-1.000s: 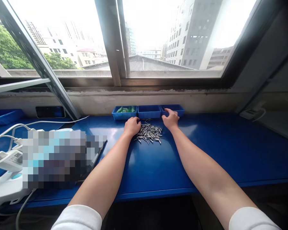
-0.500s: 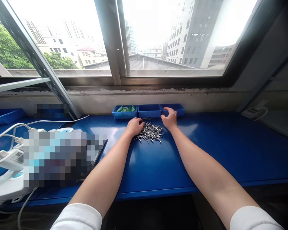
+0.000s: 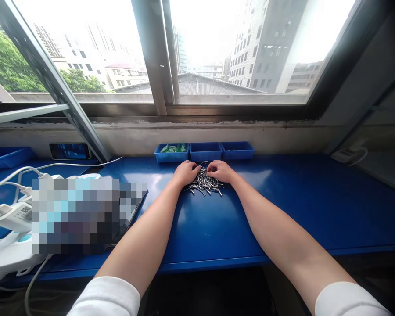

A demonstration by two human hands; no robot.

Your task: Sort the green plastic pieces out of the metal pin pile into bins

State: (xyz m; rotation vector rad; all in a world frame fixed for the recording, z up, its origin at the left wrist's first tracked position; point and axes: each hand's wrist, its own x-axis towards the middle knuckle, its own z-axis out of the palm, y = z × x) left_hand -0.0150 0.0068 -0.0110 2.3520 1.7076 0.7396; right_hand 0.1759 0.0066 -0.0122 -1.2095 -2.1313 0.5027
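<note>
A loose pile of thin silver metal pins (image 3: 204, 183), like blind rivets, lies on the blue table (image 3: 210, 232). At the pile's left edge, my left hand (image 3: 185, 173) is closed with fingers curled and thumb near the index finger. My right hand (image 3: 221, 171) rests over the pile's upper right, its fingers bent towards the thumb in a pinch. Whatever is between the fingertips of either hand is too small to make out. Behind them stand a left blue bin (image 3: 158, 156) with green material inside, a middle blue bin (image 3: 206, 156) and a right blue bin (image 3: 238, 154).
On the left are a white power strip (image 3: 9, 254) with plugs and cables, a blurred-out object (image 3: 75, 215), and a phone (image 3: 70, 151) leaning at the back. A blue tray (image 3: 6, 158) sits at far left. A metal rack post (image 3: 82, 123) rises before the window.
My right hand has moved from the right blue bin down and left to the metal pins, its fingers drawing together. My left hand stays at the pile's left edge with only a slight shift.
</note>
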